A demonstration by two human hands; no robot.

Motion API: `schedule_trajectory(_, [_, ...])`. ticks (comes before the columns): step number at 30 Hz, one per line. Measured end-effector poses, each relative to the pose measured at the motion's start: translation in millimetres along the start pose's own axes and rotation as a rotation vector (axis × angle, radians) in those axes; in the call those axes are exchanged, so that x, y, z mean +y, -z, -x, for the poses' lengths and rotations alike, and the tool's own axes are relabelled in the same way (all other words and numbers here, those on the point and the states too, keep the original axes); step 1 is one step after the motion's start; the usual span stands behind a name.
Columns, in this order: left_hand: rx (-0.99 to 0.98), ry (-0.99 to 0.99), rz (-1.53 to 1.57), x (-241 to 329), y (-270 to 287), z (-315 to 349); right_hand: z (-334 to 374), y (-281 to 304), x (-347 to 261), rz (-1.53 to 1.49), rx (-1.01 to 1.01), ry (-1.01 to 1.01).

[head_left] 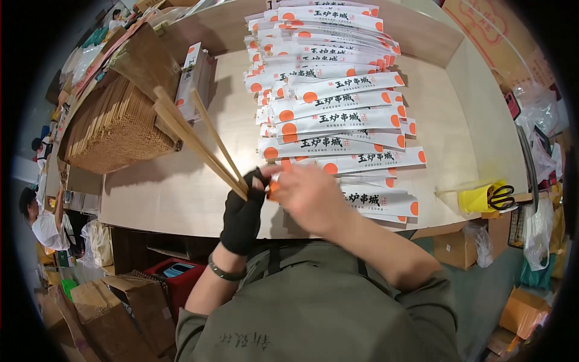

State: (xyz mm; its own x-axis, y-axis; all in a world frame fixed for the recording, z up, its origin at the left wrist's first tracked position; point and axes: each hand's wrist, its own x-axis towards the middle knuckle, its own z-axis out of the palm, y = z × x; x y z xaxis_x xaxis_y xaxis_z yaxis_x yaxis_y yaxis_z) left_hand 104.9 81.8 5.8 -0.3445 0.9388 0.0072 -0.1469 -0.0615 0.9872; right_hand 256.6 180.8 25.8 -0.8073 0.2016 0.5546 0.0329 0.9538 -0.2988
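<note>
My left hand (240, 220), in a black fingerless glove, is closed round a few wooden chopsticks (205, 154) that slant up and to the left, with one spread apart from the others. My bare right hand (316, 199) is pinched against the left one's fingertips and slightly blurred. Between the two hands shows the orange end of a paper chopstick sleeve (274, 189); most of it is hidden behind the right hand. Just beyond lies a long heap of white paper sleeves (338, 119) with orange dots and black lettering, overlapping in rows across the table.
At the left, an open cardboard box (142, 51) on its side holds a thick stack of chopsticks (120, 130). More sleeves (190, 78) stand beside it. Black-handled scissors (500, 198) sit in a yellow holder at the table's right edge. Raised boards (476, 78) border the table (175, 193).
</note>
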Motion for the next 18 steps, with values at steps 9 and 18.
schedule_trajectory(9, [0.3, 0.313, -0.205, -29, 58, 2, 68, -4, 6, 0.153, -0.153, -0.038])
schedule_trajectory(18, [0.278, 0.202, -0.306, -22, 68, 29, 76, -2, 16, -0.124, 0.114, -0.355])
